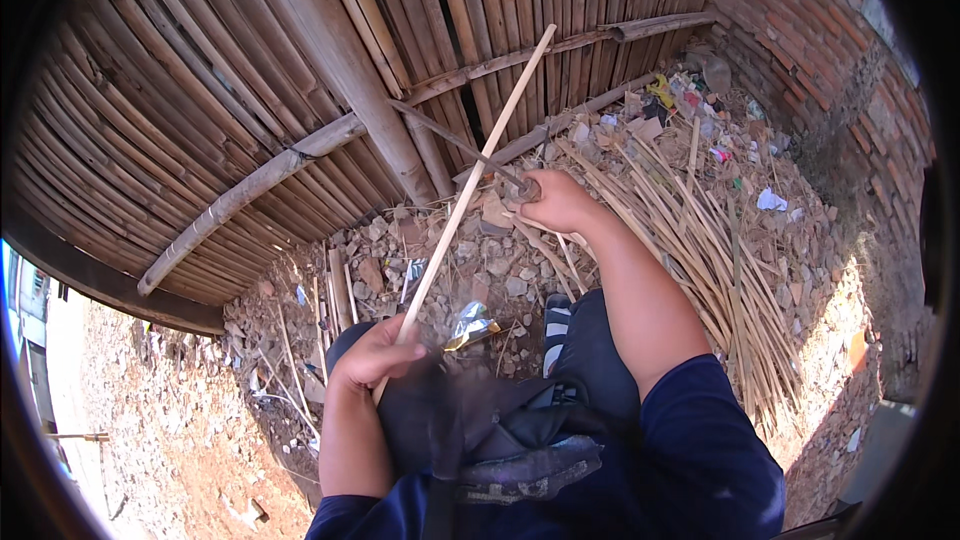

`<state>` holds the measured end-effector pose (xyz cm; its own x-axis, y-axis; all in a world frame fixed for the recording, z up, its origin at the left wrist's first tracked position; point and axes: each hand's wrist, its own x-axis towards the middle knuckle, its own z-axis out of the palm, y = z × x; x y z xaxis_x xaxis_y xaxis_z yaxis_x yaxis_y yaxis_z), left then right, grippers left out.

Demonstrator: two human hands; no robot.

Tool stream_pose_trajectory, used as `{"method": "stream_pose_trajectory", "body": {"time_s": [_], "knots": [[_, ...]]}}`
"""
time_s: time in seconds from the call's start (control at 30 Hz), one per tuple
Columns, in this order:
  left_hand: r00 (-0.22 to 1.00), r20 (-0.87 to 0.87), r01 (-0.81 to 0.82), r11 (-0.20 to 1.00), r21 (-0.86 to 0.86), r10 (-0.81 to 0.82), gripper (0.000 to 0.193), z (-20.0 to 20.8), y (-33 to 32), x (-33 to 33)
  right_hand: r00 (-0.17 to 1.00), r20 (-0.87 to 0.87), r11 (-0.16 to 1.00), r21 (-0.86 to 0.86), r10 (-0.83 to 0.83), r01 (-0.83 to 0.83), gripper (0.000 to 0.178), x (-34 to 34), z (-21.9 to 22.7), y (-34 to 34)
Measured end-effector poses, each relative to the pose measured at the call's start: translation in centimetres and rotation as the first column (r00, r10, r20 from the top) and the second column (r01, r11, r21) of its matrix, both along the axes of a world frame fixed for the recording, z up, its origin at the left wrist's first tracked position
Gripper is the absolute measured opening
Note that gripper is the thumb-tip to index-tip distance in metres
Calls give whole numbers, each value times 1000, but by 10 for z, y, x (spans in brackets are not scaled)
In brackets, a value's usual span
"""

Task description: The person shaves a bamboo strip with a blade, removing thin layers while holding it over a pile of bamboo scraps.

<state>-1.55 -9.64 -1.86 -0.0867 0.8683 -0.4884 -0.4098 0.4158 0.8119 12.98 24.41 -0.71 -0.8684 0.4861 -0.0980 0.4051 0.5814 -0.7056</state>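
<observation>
A long pale bamboo strip (456,217) slants up and away from my lap, its upper end in front of the slatted wall. My left hand (378,355) is closed round its lower part, over my left thigh. My right hand (557,202) is shut on the handle of a long, narrow, dark-bladed knife (440,128), which points up and to the left. The blade crosses the strip in the picture; whether it touches, I cannot tell. A bundle of bamboo strips (715,290) lies on the rubble to the right of my right forearm.
A bamboo-slat wall (270,50) with a thick bamboo post (345,70) stands ahead. A brick wall (800,20) rises at the far right. Stone rubble (500,260) and litter cover the ground, with a shiny wrapper (470,328) near my knees and a striped sandal (557,330) beside it.
</observation>
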Motion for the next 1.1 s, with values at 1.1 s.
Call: {"method": "stream_pose_trajectory", "body": {"time_s": [1.1], "knots": [[890,-451,-44,997,58,66,25,4,0,32,987,159,972,225,24,-60,46,8,10,-17]]}}
